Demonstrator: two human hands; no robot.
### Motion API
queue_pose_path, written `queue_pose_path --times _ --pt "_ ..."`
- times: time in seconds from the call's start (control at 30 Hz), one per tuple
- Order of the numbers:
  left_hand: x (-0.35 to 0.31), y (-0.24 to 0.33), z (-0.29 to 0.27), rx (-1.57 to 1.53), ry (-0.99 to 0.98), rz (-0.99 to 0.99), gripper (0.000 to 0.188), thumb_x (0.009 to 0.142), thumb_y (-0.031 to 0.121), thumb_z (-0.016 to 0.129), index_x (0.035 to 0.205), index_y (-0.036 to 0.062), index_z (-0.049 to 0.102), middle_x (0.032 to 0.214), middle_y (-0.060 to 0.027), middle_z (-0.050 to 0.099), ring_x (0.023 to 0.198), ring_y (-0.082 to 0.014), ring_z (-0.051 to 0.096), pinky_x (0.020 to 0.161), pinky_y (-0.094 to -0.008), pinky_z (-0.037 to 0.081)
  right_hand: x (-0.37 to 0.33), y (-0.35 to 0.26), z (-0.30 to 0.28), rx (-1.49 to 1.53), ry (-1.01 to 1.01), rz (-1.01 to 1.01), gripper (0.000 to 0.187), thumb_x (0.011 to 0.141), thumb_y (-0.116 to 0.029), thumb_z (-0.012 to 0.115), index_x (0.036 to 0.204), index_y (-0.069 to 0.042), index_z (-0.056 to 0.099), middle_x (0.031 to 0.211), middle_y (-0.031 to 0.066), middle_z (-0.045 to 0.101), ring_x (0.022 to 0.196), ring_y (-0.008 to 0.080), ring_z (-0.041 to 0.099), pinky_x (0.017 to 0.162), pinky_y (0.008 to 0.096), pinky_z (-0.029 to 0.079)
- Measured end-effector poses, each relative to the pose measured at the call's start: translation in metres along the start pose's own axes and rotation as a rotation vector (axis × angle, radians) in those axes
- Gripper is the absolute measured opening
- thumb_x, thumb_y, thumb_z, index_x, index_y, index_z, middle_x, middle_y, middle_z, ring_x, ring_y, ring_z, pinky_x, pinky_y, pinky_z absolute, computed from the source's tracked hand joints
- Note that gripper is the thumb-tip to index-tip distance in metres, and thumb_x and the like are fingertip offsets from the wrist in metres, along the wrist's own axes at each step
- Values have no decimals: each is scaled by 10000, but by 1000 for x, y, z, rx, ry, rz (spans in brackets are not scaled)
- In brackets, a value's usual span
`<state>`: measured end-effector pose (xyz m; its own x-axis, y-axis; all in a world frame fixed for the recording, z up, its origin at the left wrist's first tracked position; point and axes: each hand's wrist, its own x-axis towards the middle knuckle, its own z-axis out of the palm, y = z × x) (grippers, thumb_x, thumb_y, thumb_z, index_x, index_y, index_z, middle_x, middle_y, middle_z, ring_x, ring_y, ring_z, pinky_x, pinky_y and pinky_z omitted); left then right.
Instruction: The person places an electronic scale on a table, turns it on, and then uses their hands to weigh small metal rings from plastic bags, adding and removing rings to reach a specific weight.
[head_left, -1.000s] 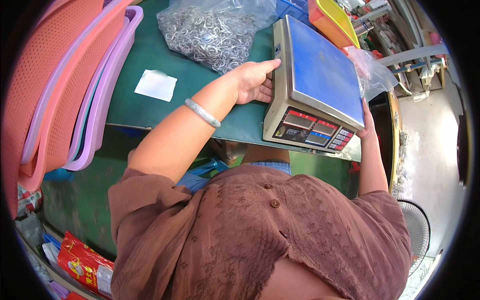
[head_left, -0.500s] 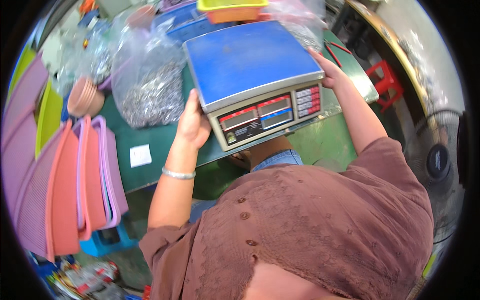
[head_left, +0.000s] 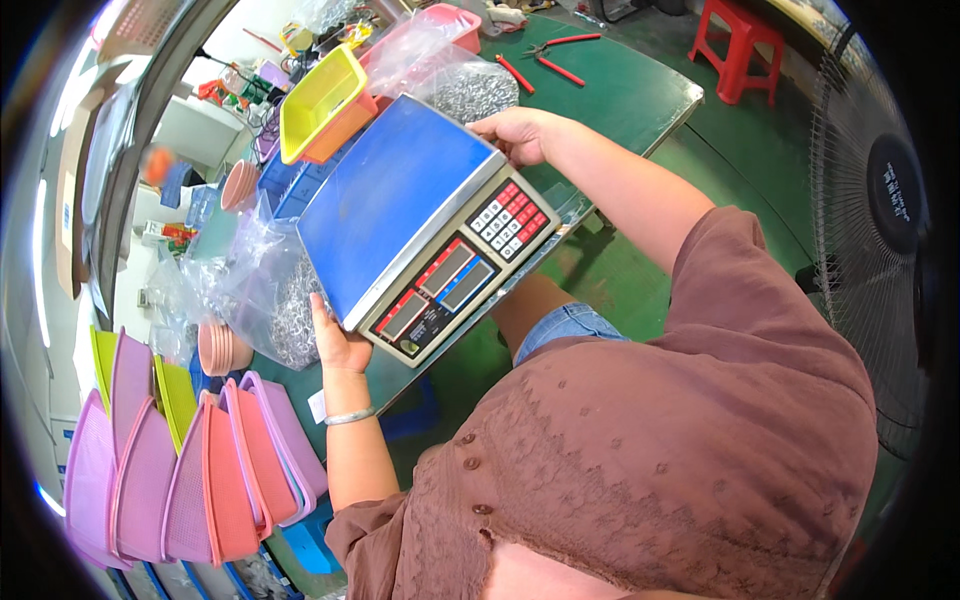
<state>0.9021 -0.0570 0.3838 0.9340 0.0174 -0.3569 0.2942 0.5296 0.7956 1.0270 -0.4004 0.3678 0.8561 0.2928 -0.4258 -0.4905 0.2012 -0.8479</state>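
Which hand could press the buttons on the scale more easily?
Probably the right hand. It grips the scale at the end where the keypad sits. The left hand holds the far end, beside the display, next to a bag of metal rings.

A green tabletop (head_left: 640, 90) runs from the upper right toward the lower left of the frame. On it lie red-handled pliers (head_left: 560, 42) at top, clear bags of metal rings (head_left: 470, 85), a yellow basket (head_left: 320, 100) and a blue-topped scale (head_left: 420, 220).
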Motion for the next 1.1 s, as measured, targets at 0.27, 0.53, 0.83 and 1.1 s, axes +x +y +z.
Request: queue_pose_path --times 0.27,0.53,0.83,1.1 --pt "15 10 -6 32 -87 -77 599 842 523 390 1175 29 445 1156 -122 508 1053 -279 482 928 -400 358 -14 -6 5 -68 9 -42 254 788 -313 609 817 -62 625 724 49 603 605 157 544 560 332 461" --pt "22 10 -21 -9 -131 -43 468 886 404 389 1136 17 472 1113 -108 538 1036 -247 499 922 -381 372 -8 1 5 -31 -3 -86 276 832 -206 559 931 51 573 839 96 624 706 155 607 631 293 507" --pt "-2 -15 -43 -42 -119 -123 370 910 325 377 1089 29 510 1059 -98 541 992 -213 501 893 -353 382 -37 7 1 -4 -19 -4 333 868 -260 484 1104 -26 512 1056 76 568 944 180 543 844 347 434" --pt "16 -13 -50 -87 -280 -229 316 915 267 351 1004 28 536 934 -85 565 856 -194 542 817 -342 428 -36 9 -3 56 73 -9 348 883 -230 433 1115 26 474 1100 159 532 996 259 526 871 394 435"
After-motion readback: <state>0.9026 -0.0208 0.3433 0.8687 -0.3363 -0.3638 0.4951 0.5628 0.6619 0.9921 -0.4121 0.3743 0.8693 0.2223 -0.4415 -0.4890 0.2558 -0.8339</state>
